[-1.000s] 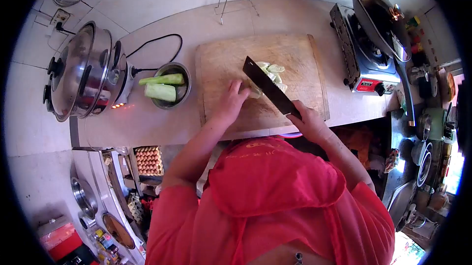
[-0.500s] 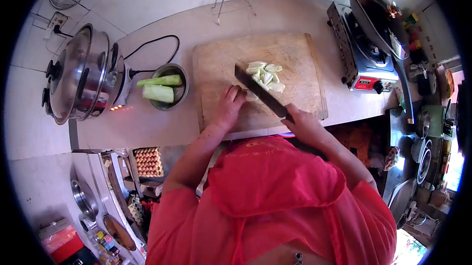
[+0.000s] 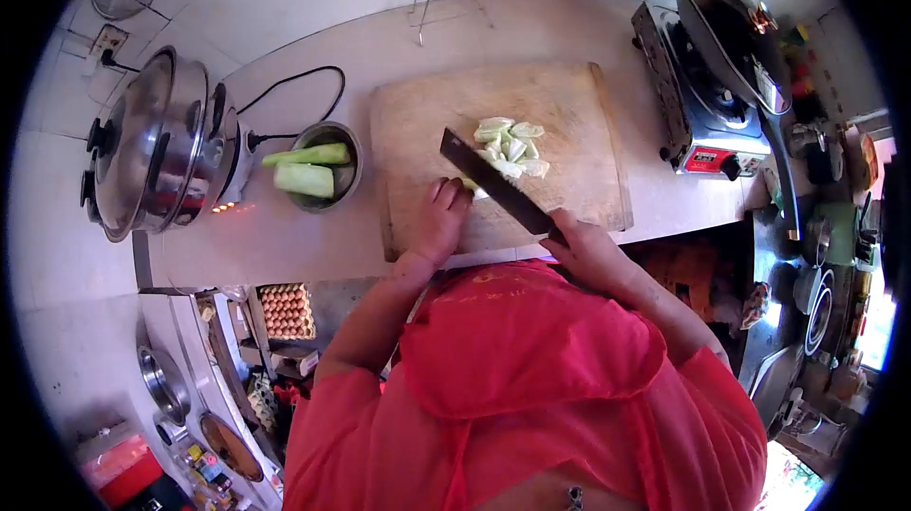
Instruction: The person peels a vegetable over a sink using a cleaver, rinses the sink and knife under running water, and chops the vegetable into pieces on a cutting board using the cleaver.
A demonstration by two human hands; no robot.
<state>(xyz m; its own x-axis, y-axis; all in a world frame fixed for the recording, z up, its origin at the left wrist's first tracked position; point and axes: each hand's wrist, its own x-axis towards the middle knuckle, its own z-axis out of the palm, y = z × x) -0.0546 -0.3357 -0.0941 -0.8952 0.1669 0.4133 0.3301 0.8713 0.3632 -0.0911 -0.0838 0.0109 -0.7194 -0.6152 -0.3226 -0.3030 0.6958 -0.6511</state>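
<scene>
My right hand (image 3: pixel 579 243) is wrapped round the handle of a dark cleaver (image 3: pixel 498 185), whose blade slants up and left over the wooden cutting board (image 3: pixel 418 122). Beside the blade's left side, my left hand (image 3: pixel 443 219) rests on the board with its fingers curled on a small pale green vegetable piece (image 3: pixel 472 185), mostly hidden by fingers and blade. Just beyond the blade lies a pile of cut pale green pieces (image 3: pixel 511 145). Two longer peeled green pieces (image 3: pixel 306 180) sit in a metal bowl (image 3: pixel 352 179) left of the board.
A lidded steel pot (image 3: pixel 152 146) with a black cable stands at the left of the counter (image 3: pixel 285 260). At the right, a gas stove (image 3: pixel 697 122) bears a tilted wok (image 3: pixel 721 32). A wire rack (image 3: pixel 446 0) is near the wall; an egg tray (image 3: pixel 287 311) is below.
The cleaver has moved left and slightly down, off the cut pieces, which now show more fully. My left hand has shifted a little down and left.
</scene>
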